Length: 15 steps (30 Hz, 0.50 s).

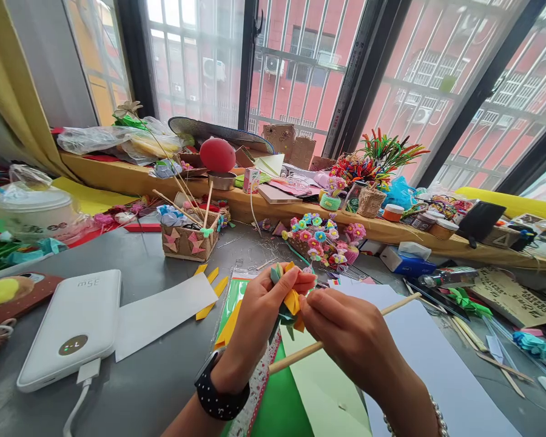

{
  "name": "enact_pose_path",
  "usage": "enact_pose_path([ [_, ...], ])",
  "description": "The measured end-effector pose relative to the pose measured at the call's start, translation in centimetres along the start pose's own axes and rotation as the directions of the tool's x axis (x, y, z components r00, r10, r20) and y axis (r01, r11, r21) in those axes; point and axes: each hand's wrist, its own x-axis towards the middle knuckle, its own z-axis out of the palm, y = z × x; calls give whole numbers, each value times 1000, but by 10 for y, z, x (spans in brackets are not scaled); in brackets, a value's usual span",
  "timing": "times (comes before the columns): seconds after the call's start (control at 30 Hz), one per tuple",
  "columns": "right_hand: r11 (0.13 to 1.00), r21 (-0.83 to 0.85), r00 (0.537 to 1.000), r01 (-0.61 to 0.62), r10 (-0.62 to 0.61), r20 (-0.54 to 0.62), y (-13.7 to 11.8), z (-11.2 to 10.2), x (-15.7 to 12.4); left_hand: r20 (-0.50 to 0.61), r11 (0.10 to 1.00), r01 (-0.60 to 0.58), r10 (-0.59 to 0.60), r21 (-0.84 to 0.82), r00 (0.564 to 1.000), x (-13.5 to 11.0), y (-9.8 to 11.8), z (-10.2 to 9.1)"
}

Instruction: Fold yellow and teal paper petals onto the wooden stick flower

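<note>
My left hand (261,315) is closed around a folded paper flower (292,300) in yellow and blue-green, its fingers curled behind the petals. My right hand (346,321) pinches at the flower's right side, fingertips against the yellow paper. A wooden stick (295,358) runs slantwise beneath my right palm and shows on both sides of it; the hand hides its middle. Yellow folded paper pieces (213,294) lie on the table left of my hands, and another yellow piece (230,326) is by my left wrist. Light green paper (321,376) and white paper (423,352) lie underneath.
A white power bank (75,328) with a cable and a white card (164,315) are at left. Behind stand a cardboard box (188,241) with sticks and a bunch of small flowers (316,237). A tissue pack (404,260), bottle (446,277) and loose sticks clutter the right.
</note>
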Motion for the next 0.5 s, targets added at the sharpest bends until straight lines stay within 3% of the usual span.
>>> enact_pose_path([
  [0.17, 996, 0, 993, -88, 88, -75, 1, 5, -3, 27, 1000, 12, -12, 9, 1000, 1, -2, -2],
  [0.3, 982, 34, 972, -185, 188, -142, -1, 9, -2, 14, 997, -63, 62, 33, 998, 3, -3, -3],
  [0.5, 989, -3, 975, -148, 146, -170, -6, 13, -6, 51, 998, -39, 37, 47, 998, 2, -2, -3],
])
